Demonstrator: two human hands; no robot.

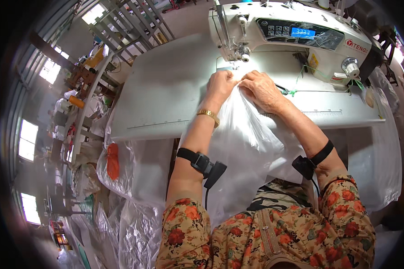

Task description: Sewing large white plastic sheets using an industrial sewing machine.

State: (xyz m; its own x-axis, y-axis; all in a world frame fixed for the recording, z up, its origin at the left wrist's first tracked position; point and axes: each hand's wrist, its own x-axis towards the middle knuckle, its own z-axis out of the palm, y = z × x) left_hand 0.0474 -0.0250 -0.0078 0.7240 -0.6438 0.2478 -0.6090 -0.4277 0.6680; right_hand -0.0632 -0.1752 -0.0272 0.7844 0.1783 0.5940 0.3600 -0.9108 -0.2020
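Observation:
Close to the needle area of a white sewing machine [323, 58], both hands pinch the gathered top of a translucent white plastic sheet [238, 139]. My left hand [221, 86] is closed on the plastic, with its fingers bunched near the presser foot. Just beside it, my right hand [261, 89] has its fingers curled onto the same bunched edge. From my hands the sheet hangs over the table's front edge into my lap. Bright lamp glare washes out the spot by the needle, so the foot and fingertips are hard to make out.
Small black thread snips [282, 89] lie right of my right hand, near green thread [293, 93]. The grey sewing table [157, 94] carries a ruler scale along its front. More clear plastic [139, 224] hangs at left, near an orange-red item [112, 161].

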